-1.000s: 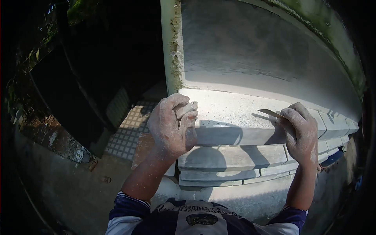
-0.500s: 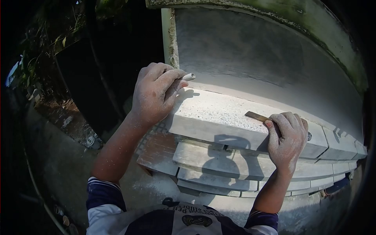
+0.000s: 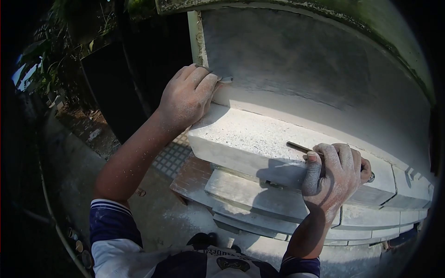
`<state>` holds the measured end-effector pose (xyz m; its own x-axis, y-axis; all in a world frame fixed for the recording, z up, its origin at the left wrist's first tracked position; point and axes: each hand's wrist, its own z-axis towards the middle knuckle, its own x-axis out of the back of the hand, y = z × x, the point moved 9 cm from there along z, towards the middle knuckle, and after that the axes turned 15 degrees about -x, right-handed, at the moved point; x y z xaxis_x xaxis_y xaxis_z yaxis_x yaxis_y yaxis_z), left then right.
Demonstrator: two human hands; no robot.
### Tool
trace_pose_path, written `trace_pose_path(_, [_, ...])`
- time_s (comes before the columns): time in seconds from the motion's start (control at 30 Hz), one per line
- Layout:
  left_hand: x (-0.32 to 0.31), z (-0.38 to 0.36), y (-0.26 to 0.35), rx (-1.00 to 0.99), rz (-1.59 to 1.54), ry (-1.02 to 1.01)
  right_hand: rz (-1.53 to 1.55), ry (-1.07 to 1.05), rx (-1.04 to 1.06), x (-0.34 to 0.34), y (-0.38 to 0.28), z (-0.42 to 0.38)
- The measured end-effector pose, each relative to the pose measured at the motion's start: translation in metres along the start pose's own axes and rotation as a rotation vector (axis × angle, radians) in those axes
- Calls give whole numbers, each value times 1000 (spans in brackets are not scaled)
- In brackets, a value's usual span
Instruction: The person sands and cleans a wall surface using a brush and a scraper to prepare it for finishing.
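Observation:
Dust coats both hands. My left hand (image 3: 189, 97) is closed around a short pale tube-like piece (image 3: 226, 80), whose end sticks out past the fingers in front of the grey wall panel (image 3: 287, 55). On the right, my right hand (image 3: 336, 173) grips a narrow metal tool (image 3: 298, 147), its blade pointing left over the white ledge (image 3: 232, 148). The tool's dark rounded end shows beyond the little finger. White crumbs and powder (image 3: 259, 141) lie on top of the ledge between the hands.
Stepped pale slabs (image 3: 250, 192) run below the ledge, beside a brown board (image 3: 192, 178). A mossy curved rim (image 3: 361, 23) arches above the panel. A dark opening and plants (image 3: 37, 60) are at the left. A thin pipe (image 3: 48, 199) crosses the floor.
My left hand has moved up and turned, bringing its piece nearer the panel. My right hand has turned slightly, and the tool now shows its narrow edge. The view has shifted.

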<state>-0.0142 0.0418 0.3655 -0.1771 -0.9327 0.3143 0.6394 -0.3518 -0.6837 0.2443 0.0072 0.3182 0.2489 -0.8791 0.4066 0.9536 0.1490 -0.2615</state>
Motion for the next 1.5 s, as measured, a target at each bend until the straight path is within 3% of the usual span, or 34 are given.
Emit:
trace_pose_path(0.4, [-11,18,13,-130,-108,-72,-5,47,-4,-3,-1,-2])
trace_pose_path(0.53, [-5,-28,-10,-90,-181,43,-2,86,-12,-5,-1,0])
trace_pose_path(0.67, [-5,-18,-2,-261,-183,155,-22,89,-5,-5,-3,0])
trace_pose_path(0.83, [-13,24,18,-292,-282,-12,14,85,-11,-6,-2,-1])
trace_pose_path(0.93, [-5,10,5,-311,-281,183,9,92,8,-6,-2,2])
trace_pose_path(1.07, [-8,-22,-13,-263,-229,191,4,105,4,-6,-3,2])
trace_pose_path(1.1, [-8,-19,-10,-356,-239,200,3,100,5,-5,-4,2])
trace_pose_path(1.2, [-10,10,6,-384,-295,236,7,113,17,-6,-3,1])
trace_pose_path(1.23, [-14,23,14,-378,-349,103,15,119,23,-6,-2,0])
trace_pose_path(1.33, [-22,30,17,-370,-447,-1,31,139,35,-5,-3,0])
trace_pose_path(1.5, [-10,-13,-10,-369,-291,143,18,131,19,-4,-5,1])
